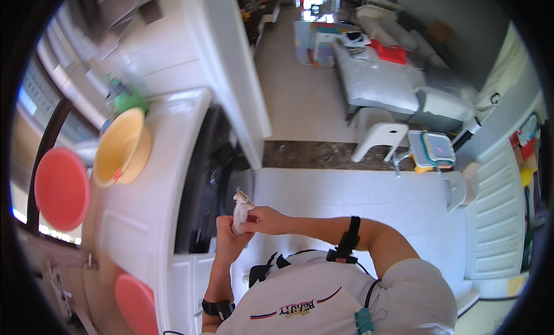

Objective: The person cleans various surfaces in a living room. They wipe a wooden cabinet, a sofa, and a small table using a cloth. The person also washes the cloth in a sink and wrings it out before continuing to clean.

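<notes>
A small bunched-up white cloth (241, 211) stands upright between my hands in front of my chest, its crumpled top edge sticking out above the fingers. My left hand (231, 239) is closed around its lower part. From the right, my right hand (269, 220) pinches its side with thumb and fingers. Both hands are beside the front edge of a white counter (166, 148), close to a black glossy appliance front (203, 196) set below it. Part of the cloth is hidden by my fingers.
On the counter are a yellow basin (125, 151) and a green bottle (130, 102). A red basin (62, 189) is by the window, another red basin (136, 302) at the lower left. A white plastic stool (381, 133) stands near the dark stone threshold (311, 155); a sofa (376, 79) lies beyond.
</notes>
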`<state>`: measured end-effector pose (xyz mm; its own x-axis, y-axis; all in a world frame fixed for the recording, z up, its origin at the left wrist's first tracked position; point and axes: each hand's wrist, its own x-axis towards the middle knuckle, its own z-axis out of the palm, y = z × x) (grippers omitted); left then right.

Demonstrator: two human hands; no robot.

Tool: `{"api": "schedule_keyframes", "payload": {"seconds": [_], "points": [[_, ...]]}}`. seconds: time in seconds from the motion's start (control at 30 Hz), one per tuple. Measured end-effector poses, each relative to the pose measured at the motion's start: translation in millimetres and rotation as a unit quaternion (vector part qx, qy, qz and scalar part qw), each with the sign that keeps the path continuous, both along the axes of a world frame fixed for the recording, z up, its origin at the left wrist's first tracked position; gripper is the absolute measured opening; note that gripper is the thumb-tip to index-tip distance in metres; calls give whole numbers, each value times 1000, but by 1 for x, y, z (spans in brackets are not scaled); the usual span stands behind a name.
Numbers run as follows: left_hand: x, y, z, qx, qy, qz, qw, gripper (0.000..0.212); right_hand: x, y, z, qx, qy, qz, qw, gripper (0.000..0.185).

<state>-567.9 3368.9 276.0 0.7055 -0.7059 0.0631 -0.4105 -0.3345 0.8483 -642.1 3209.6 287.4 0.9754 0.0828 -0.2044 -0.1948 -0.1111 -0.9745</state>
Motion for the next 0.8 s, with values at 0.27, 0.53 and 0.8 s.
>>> {"api": "schedule_keyframes", "payload": {"seconds": [0.27, 0.53, 0.8], "points": [[1, -151, -26, -76, 542, -95, 832, 29, -60, -140, -53, 341, 34, -253, 905, 30], [108, -300, -99, -257, 749, -66, 608, 24, -16, -280, -85, -30, -152, -216, 964, 41], [201, -512, -56, -181, 672, -120, 708, 27, -7, -449, -58, -426, -27, -226, 876, 21]]}}
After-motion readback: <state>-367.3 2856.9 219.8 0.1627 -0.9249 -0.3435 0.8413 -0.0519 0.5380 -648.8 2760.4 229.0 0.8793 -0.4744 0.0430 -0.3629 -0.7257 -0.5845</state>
